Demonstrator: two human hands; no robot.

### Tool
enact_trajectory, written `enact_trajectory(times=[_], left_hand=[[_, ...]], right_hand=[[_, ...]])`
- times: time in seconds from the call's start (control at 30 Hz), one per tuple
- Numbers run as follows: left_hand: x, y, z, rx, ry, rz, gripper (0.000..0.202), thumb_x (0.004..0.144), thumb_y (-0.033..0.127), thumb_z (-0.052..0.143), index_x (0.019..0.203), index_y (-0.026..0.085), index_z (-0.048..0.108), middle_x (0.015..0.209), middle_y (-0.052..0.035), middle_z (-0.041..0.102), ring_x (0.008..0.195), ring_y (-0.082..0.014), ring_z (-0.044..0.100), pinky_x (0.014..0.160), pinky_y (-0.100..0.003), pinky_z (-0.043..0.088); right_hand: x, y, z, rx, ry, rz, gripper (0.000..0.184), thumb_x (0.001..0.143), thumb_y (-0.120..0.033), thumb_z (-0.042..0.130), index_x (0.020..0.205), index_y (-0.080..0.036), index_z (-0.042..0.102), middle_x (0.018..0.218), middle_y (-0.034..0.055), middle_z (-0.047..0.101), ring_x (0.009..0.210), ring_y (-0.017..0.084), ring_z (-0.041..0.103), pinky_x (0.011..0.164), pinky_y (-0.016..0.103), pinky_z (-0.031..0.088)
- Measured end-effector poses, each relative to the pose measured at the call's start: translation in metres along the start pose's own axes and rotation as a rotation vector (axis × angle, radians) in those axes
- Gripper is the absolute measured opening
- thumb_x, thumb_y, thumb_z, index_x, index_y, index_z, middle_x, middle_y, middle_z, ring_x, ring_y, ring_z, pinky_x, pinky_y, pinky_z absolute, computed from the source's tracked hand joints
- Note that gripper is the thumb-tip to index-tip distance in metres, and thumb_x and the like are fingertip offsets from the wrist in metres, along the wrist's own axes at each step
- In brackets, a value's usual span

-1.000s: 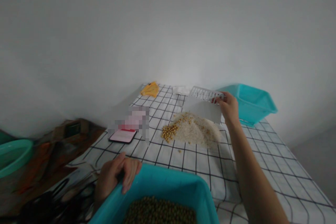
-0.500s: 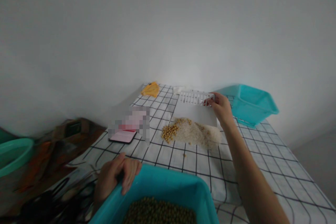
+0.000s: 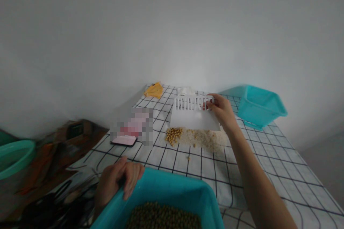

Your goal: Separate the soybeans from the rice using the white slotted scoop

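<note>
Just right of the frame's centre, we see the right hand (image 3: 221,109) holding a white slotted plastic panel (image 3: 195,118) by its upper right corner, the fingers closed on it and partly visible through the slots. The panel tilts with its slots uppermost; its lower edge hangs at the far side of a heap of pale grains (image 3: 205,140), and we cannot tell whether the two touch. Yellow beans (image 3: 173,135) lie bunched at the heap's left end, all on a black-and-white checked tablecloth (image 3: 166,168). At the lower left of centre, the left hand (image 3: 120,177) hooks its fingers over the rim of a turquoise tub (image 3: 178,182), which holds dark green beans (image 3: 163,216) at the bottom of the frame. Right of centre we find an angular turquoise basket (image 3: 263,105); towards the top of the cloth, a crumpled yellow item (image 3: 154,90) and a white one (image 3: 185,91); left of centre, a partly blurred pink-screened phone (image 3: 125,140).
</note>
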State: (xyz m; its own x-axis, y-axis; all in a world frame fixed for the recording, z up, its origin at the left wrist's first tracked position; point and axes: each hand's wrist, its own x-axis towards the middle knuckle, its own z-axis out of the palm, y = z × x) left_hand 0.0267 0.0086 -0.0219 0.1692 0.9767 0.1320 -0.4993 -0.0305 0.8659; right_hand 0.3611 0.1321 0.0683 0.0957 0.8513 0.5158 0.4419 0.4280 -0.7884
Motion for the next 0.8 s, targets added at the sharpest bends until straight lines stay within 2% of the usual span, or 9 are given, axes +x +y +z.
enact_trajectory(times=[0.37,0.63,0.8], left_hand=[[0.0,0.0,0.0,0.01,0.002,0.01,0.065,0.102,0.039,0.044,0.042,0.024,0.063,0.029,0.0013,0.05,0.031,-0.0136,0.035,0.059,-0.038,0.034],[0.0,0.002,0.003,0.019,-0.002,-0.005,0.064,0.1,0.042,0.046,0.041,0.025,0.064,0.028,0.002,0.05,0.03,-0.0138,0.033,0.059,-0.038,0.033],[-0.002,0.007,0.009,0.042,0.059,-0.047,0.066,0.102,0.04,0.044,0.04,0.025,0.063,0.031,0.0011,0.051,0.034,-0.0143,0.035,0.064,-0.038,0.035]], right_hand=[[0.001,-0.004,-0.002,0.163,0.03,0.056,0.026,0.075,-0.028,0.063,0.099,-0.02,0.067,0.073,0.0008,0.071,0.066,0.019,0.066,0.067,0.032,0.049],[0.001,0.004,0.004,0.145,0.003,0.086,0.024,0.073,-0.029,0.063,0.096,-0.02,0.066,0.072,0.0013,0.069,0.066,0.018,0.062,0.063,0.03,0.044],[0.0,0.003,0.005,0.12,-0.04,0.089,0.024,0.073,-0.029,0.063,0.095,-0.021,0.067,0.068,0.0002,0.066,0.063,0.018,0.06,0.06,0.029,0.042]])
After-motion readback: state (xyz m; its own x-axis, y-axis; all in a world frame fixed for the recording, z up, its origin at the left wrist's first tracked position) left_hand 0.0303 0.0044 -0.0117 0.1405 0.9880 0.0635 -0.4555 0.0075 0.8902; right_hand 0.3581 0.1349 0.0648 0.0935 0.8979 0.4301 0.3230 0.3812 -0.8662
